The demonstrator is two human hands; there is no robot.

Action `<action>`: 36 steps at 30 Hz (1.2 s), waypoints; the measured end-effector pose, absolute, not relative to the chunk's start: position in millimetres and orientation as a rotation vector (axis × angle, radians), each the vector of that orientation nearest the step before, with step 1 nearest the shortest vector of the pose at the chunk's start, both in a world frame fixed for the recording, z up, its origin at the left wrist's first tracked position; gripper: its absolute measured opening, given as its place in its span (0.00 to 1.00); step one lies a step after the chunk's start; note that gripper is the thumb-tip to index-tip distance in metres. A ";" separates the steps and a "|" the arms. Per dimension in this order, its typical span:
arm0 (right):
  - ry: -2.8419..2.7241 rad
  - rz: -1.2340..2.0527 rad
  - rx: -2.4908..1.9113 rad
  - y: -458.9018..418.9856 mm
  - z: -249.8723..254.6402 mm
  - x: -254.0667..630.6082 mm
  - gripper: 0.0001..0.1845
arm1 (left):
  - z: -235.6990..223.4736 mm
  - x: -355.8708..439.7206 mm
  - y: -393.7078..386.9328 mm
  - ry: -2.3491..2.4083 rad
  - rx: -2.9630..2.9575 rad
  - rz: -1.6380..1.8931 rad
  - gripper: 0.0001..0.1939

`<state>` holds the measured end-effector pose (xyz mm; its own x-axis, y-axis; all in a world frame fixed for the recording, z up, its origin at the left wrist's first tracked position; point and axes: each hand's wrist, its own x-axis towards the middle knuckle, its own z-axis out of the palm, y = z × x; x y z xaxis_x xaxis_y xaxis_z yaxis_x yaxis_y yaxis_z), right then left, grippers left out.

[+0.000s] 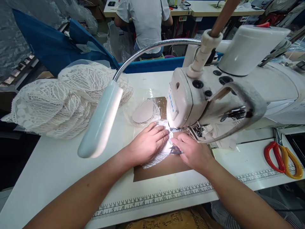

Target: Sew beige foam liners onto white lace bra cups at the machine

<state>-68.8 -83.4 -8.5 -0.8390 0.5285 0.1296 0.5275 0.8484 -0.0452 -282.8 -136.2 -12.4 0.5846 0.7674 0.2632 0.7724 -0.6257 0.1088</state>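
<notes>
My left hand [149, 143] lies flat with fingers stretched out on a piece of white lace fabric [156, 159], just left of the sewing machine's needle area. My right hand [190, 151] is closed at the fabric's right edge, thumb and index finger close to the presser foot. Dark pointed blades of thread snips [175, 150] stick out of it to the left; their handles are hidden in the palm. The white sewing machine [183, 98] stands over the fabric's far end. Behind my left hand rests a lace piece with a smooth oval pad [143, 112].
A large heap of white lace [54, 95] lies at the left. A lamp [101, 121] on a bendable neck hangs over the table. Scissors with red and yellow handles [283, 159] lie at the right. A measuring tape [166, 198] runs along the front edge. A person [147, 25] sits ahead.
</notes>
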 end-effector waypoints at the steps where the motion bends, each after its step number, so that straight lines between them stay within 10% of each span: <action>1: -2.888 0.013 -0.834 -83.5 -8.6 -68.8 0.34 | -12.8 -283.3 -136.3 -1.354 -2.780 -0.446 0.15; 36: -2.921 0.072 -1.065 -85.2 -16.2 -75.1 0.29 | -18.7 -293.7 -127.3 -1.517 -2.786 -0.602 0.19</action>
